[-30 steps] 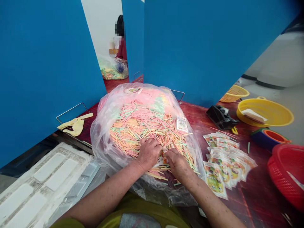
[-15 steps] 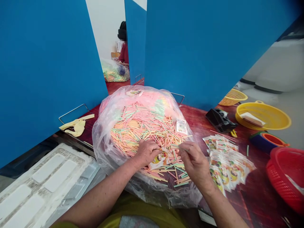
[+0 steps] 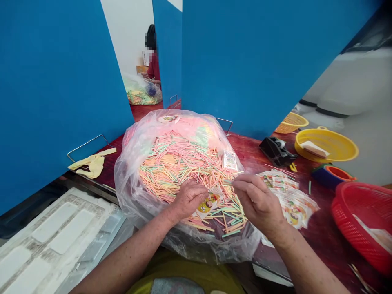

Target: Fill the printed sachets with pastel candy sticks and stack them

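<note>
My left hand [image 3: 187, 199] is closed on the edge of a small printed plastic packet [image 3: 208, 205], which lies tilted over the front of a heap of thin pastel sticks [image 3: 179, 157]. Just right of the packet, my right hand [image 3: 260, 202] pinches a few pale green sticks [image 3: 227, 182] between thumb and fingers, their ends pointing left. The sticks are pink, yellow, orange and green. They fill a large clear plastic bag [image 3: 127, 192] with its mouth spread open towards me. One whitish printed packet [image 3: 229, 160] rests on the heap's right side.
Several filled printed packets [image 3: 295, 208] lie right of the bag. Beyond them are a black tape dispenser [image 3: 277, 151], a yellow basket [image 3: 343, 153] and a red basket [image 3: 349, 216]. Blue panels [image 3: 220, 61] stand behind; a co-worker [image 3: 154, 67] shows in the gap. A white foam lid [image 3: 39, 237] is at left.
My right hand has drawn slightly to the right of the packet with its sticks. My left hand keeps the packet in about the same place. The whole view has shifted a little.
</note>
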Demonstrator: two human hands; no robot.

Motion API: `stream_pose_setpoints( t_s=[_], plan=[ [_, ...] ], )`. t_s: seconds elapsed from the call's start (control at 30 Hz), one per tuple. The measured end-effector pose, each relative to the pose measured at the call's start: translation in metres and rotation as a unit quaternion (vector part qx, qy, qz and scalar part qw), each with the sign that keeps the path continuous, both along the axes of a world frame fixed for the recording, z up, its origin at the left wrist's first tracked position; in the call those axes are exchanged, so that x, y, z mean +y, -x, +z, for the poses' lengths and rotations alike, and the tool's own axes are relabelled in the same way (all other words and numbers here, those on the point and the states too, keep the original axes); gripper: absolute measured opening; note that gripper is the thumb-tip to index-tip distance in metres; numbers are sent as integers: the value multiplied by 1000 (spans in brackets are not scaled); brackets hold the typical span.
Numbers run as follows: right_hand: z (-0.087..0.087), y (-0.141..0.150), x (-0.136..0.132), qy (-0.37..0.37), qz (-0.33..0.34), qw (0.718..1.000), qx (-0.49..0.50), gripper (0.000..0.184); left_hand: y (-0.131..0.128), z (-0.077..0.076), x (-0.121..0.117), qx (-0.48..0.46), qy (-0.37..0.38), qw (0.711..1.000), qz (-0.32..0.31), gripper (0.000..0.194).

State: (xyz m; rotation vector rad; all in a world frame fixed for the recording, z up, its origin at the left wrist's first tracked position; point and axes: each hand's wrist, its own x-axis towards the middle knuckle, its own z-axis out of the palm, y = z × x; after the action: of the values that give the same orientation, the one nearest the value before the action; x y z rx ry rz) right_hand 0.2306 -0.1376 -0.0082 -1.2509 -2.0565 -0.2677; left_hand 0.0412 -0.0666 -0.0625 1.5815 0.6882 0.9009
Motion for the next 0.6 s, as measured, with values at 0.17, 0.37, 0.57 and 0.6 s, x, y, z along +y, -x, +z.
stream_pose_setpoints(
  t_s=[0.17, 0.37, 0.57, 0.6],
  plan=[
    [-6, 11, -1, 92, 105, 988, -60, 32, 0, 5, -1, -1, -40, 999, -5, 17],
    [8, -1, 2, 123, 55, 991, 10, 23, 4, 2, -5, -49, -5, 998, 37, 8],
    [-33, -20, -13, 274, -72, 944, -166, 18, 5, -7, 0, -94, 12, 993, 76, 18],
    [-43, -16, -13, 297, -82, 931, -194, 18, 5, -8, 0, -81, -20, 994, 72, 17]
  ],
)
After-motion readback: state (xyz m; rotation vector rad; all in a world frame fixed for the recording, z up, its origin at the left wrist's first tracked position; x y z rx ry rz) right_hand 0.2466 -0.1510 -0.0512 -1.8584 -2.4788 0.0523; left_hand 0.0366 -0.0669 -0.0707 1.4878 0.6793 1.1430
